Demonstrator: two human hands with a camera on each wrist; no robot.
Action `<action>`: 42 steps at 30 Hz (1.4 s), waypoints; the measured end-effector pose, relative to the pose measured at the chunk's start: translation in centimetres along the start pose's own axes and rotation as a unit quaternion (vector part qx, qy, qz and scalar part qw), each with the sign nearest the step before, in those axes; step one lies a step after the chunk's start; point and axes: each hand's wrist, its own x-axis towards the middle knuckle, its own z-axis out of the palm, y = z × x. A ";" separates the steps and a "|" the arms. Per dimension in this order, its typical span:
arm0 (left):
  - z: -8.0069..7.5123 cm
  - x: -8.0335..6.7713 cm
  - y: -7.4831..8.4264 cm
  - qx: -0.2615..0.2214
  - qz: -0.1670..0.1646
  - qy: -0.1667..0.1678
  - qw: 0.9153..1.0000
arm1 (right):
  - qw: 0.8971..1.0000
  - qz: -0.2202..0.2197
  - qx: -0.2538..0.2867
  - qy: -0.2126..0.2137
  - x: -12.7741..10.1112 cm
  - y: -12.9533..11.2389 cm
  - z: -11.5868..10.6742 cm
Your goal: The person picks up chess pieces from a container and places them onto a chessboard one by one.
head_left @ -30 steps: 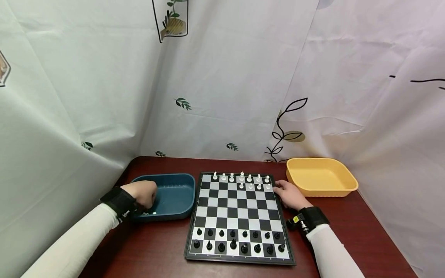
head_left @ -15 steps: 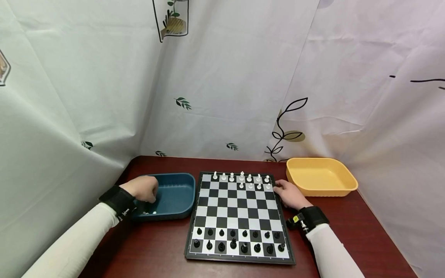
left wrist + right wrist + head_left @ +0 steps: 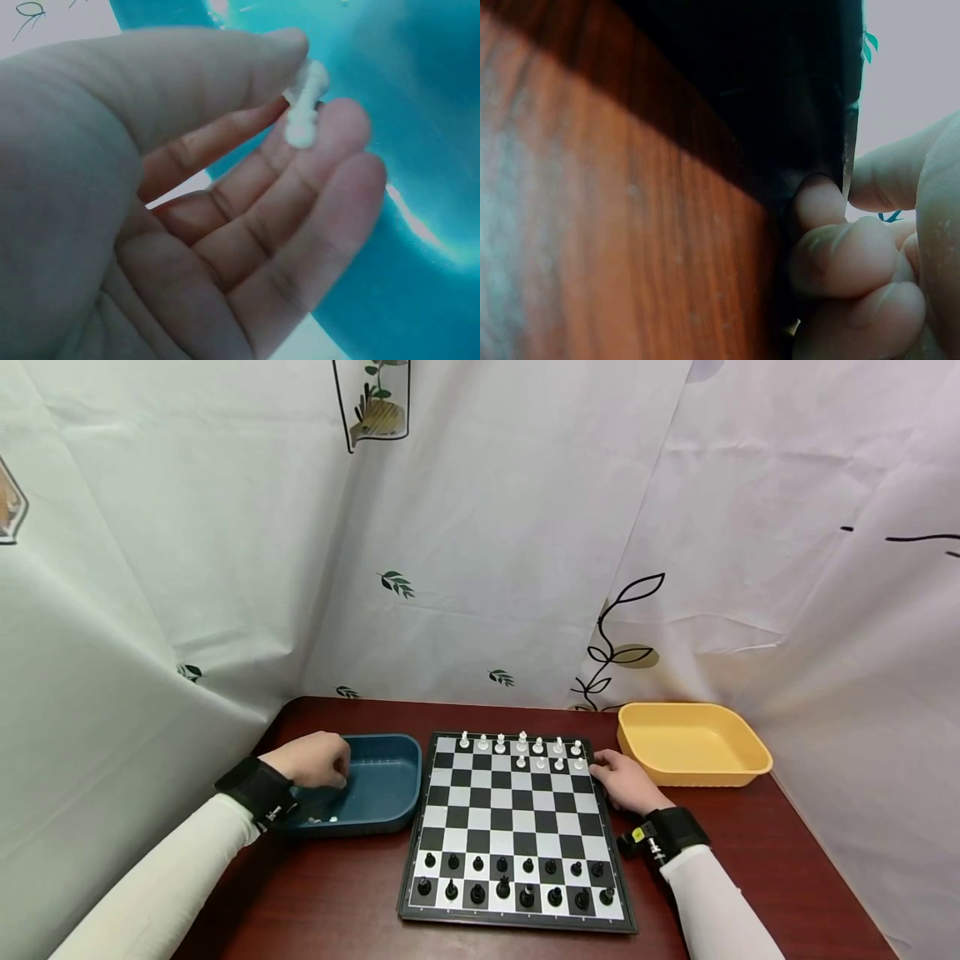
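My left hand [image 3: 311,760] is over the blue tray [image 3: 375,820]. In the left wrist view its thumb and fingertips pinch a small white chess pawn [image 3: 304,112], round head downward. A few white pieces [image 3: 332,819] lie at the tray's near side. My right hand [image 3: 628,781] holds the right edge of the chessboard [image 3: 490,795] near its far corner. The right wrist view shows the thumb on one side of the board's dark edge and curled fingers [image 3: 847,259] on the other.
White pieces [image 3: 521,743] stand on the board's two far rows, the front one partly filled. Black pieces [image 3: 503,887] fill the two near rows. A yellow tray [image 3: 693,777] stands at the back right. Patterned white cloth [image 3: 480,527] hangs behind the dark red table [image 3: 330,893].
My left hand has risen a little from the tray's near left and shifted right, the pawn between its fingers now. The right hand and the board stay where they were.
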 end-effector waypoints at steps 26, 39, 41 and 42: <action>-2.2 3.7 3.6 0.009 0.068 0.106 0.992 | 1.000 -0.003 -0.003 0.001 -0.3 0.0 -0.1; -2.2 7.7 8.4 0.001 0.096 0.119 0.988 | 1.000 -0.004 -0.001 -0.006 -0.2 -0.3 -0.1; -2.0 8.4 9.1 -0.003 0.105 0.120 0.987 | 1.000 -0.006 0.000 -0.007 -0.2 -0.3 -0.1; -1.9 8.7 9.5 -0.004 0.107 0.119 0.987 | 1.000 -0.006 -0.001 -0.007 -0.2 -0.3 -0.1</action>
